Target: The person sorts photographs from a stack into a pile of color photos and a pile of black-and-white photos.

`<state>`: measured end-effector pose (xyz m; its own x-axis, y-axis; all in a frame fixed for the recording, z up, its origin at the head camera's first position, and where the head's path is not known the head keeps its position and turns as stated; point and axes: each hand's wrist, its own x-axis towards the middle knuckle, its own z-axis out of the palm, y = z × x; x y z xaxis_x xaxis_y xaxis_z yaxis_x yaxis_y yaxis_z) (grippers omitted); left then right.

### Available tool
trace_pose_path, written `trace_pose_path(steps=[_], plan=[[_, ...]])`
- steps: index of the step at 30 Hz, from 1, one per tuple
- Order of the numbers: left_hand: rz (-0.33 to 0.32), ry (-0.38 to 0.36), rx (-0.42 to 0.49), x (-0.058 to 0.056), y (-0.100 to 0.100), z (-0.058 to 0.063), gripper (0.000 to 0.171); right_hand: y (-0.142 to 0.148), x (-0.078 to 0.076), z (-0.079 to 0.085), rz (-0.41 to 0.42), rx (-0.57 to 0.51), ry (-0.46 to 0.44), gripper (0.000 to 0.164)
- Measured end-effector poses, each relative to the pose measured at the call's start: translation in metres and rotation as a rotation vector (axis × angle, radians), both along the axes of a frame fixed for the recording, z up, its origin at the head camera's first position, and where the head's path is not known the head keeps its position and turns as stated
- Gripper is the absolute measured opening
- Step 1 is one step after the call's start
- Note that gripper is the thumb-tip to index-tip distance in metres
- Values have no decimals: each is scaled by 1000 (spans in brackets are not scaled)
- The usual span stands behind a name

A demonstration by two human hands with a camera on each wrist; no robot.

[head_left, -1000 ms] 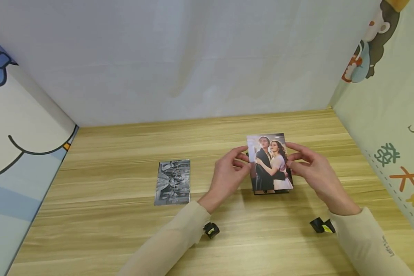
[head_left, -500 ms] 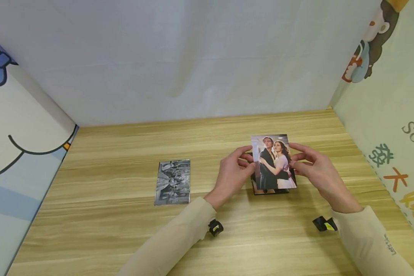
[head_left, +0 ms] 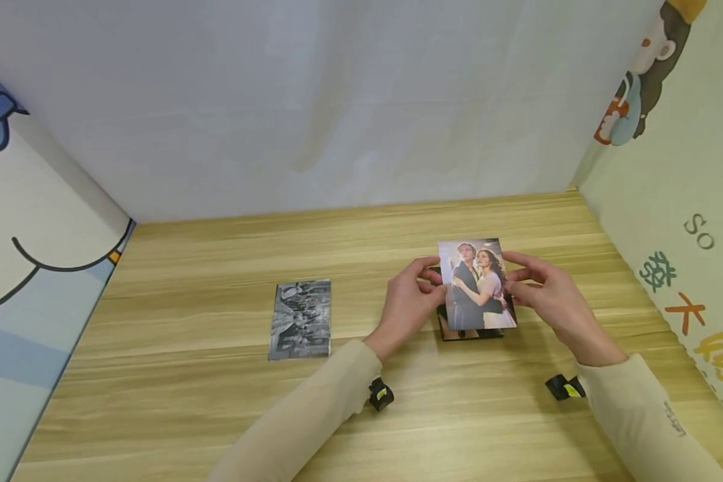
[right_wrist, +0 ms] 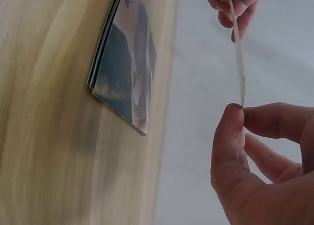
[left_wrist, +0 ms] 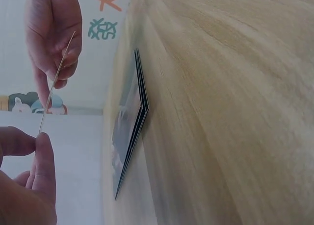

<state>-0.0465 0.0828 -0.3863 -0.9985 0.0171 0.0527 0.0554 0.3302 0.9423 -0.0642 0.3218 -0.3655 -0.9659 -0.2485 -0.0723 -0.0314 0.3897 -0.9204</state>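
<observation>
A glossy colour photo card of a couple embracing is held up between both hands. My left hand pinches its left edge between thumb and fingers. On the opposite edge, my right hand pinches it the same way. Below lies a small stack of photo cards, mostly covered by the held card in the head view. Both wrist views show the held card edge-on, apart from the stack, whose top card carries a colour picture. A black-and-white photo card lies flat to the left.
The wood-grain table meets a pale cloth wall at the back. Printed panels stand at both sides, the right one with lettering. Black wrist devices sit at both sleeve cuffs.
Both hands have shifted the held photo card slightly to the right, showing more of the stack's left edge. Over the last half second it has barely moved. The black-and-white card stays put.
</observation>
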Motion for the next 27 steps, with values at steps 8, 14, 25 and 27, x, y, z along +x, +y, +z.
trace_pose_path(steps=[8,14,25,27], plan=[[13,-32,0,-4,2,-6,48,-2,-6,-7,4,22,-3,57],[31,-67,-19,-9,2,-12,48,-5,-9,-11,13,53,-2,57],[32,-87,-25,-15,4,-22,49,-6,-16,-18,28,91,-31,58],[31,-94,-26,-16,4,-23,49,-6,-17,-20,35,82,-36,58]])
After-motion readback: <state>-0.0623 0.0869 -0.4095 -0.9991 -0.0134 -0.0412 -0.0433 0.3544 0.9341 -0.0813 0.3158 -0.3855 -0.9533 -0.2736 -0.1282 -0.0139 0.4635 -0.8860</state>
